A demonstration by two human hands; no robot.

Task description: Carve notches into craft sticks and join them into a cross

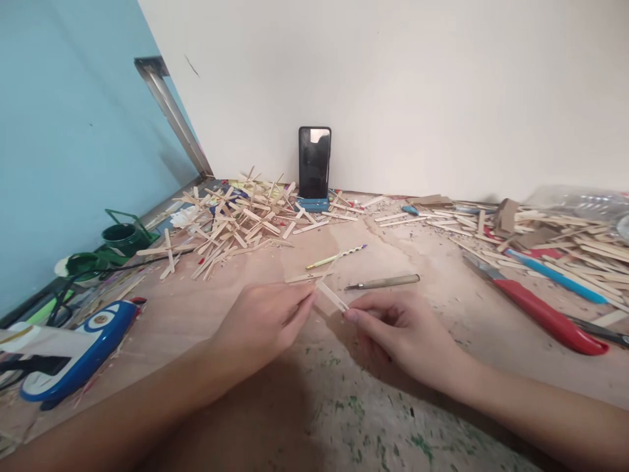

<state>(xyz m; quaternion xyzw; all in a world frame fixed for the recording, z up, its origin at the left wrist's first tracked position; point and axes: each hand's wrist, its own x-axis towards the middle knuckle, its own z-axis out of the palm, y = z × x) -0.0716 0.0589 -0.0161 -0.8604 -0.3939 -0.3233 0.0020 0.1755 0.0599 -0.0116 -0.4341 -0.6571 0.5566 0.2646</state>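
Stick point(333, 296), short and flat, low over the bench point(304, 393) centre, pinched at both ends: left hand point(263, 321) fingers closed on its far end, right hand point(398, 331) fingertips closed on its near end, with a pencil point(337, 257) and awl point(382, 282) just beyond, stick pile point(236, 219) well back.

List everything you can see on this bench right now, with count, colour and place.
wooden stick: one, pale, pinched between both hands
stick pile: many, pale, back left
phone: one, black, upright against wall
pencil: one, yellow-green, centre
awl: one, wooden handle, right of centre
red-handled tool: one, right
paint pots: two, green, left edge
left hand: holding the stick's left end
right hand: holding its right end
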